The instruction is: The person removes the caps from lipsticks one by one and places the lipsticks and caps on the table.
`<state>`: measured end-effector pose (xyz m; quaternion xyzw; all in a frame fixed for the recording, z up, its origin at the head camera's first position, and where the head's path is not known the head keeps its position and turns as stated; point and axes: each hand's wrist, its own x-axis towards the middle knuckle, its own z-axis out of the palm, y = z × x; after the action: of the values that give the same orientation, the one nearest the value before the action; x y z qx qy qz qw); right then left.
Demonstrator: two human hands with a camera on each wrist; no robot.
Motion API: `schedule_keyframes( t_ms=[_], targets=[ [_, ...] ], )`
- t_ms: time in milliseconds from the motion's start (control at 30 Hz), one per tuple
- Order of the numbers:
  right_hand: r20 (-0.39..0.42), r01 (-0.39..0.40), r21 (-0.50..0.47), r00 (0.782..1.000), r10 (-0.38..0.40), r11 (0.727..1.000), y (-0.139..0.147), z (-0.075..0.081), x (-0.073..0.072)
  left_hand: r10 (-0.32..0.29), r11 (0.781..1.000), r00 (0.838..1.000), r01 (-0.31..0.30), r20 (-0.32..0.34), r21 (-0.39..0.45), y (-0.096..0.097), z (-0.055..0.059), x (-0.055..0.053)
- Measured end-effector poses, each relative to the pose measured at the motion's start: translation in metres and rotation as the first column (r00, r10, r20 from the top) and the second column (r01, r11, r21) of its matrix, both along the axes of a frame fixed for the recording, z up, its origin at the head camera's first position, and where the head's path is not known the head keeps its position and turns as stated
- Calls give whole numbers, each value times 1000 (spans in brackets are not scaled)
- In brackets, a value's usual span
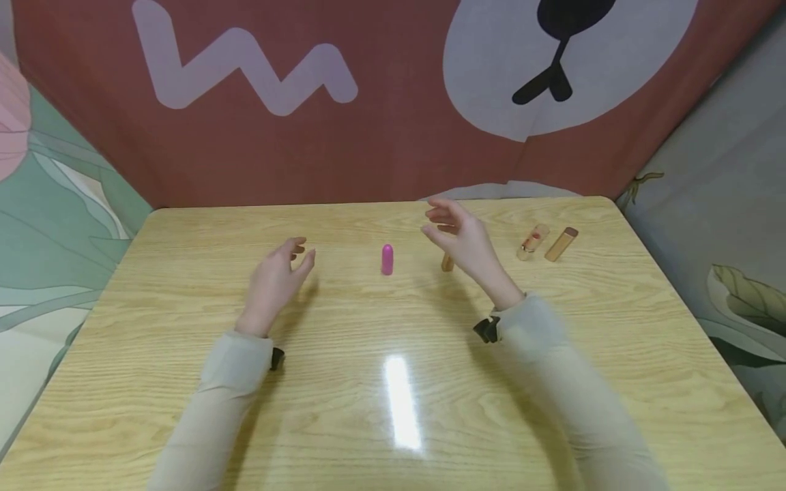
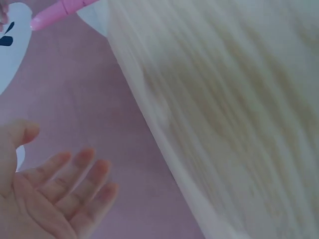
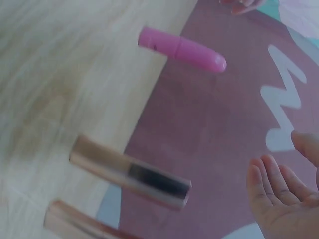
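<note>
A glossy pink rounded-top tube [image 1: 387, 260], like a lipstick, stands upright on the wooden table between both hands. To its left, my left hand [image 1: 273, 283] hovers above the table, fingers loosely bent and nothing held. My right hand [image 1: 463, 242] is raised on the other side, its fingers relaxed and also holding nothing. Partly hidden beneath it is a gold tube [image 1: 447, 263]. In the right wrist view, a gold tube with a dark panel [image 3: 129, 172] stands near the pink tube [image 3: 182, 49], and another gold-toned tube [image 3: 82, 221] is cut off below.
Toward the table's back right stand a clear-and-gold tube [image 1: 532, 243] and a gold tube with a brown top [image 1: 561, 244]. A red-brown cloth [image 1: 393, 150] hangs along the back edge. Patterned cloth [image 1: 61, 184] hangs at the sides. A light reflection lies on the front tabletop [image 1: 331, 423].
</note>
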<state>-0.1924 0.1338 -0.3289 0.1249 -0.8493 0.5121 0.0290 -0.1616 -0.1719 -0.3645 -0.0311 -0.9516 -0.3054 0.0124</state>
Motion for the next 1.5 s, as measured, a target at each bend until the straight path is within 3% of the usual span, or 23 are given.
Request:
schedule_keyframes(
  t_ms=[133,367,700,1000,1500],
  targets=[
    [21,-21,-3,1000,21,1000,-12,-8,1,-42,994,997,35,71,106,2,-3,-1],
    [57,-49,-5,997,49,999,-24,-24,-1,-109,966,987,77,120,247,6,-8,-2],
    [143,-71,-54,987,78,996,-33,-41,-12,-151,948,978,102,143,303,14,-12,-4],
    [191,-82,42,979,73,996,-44,-49,-14,-179,930,957,88,230,356,18,-12,-4],
    [221,-64,116,975,37,991,-50,-52,-14,-203,919,944,92,259,384,26,-13,-5]
  ],
)
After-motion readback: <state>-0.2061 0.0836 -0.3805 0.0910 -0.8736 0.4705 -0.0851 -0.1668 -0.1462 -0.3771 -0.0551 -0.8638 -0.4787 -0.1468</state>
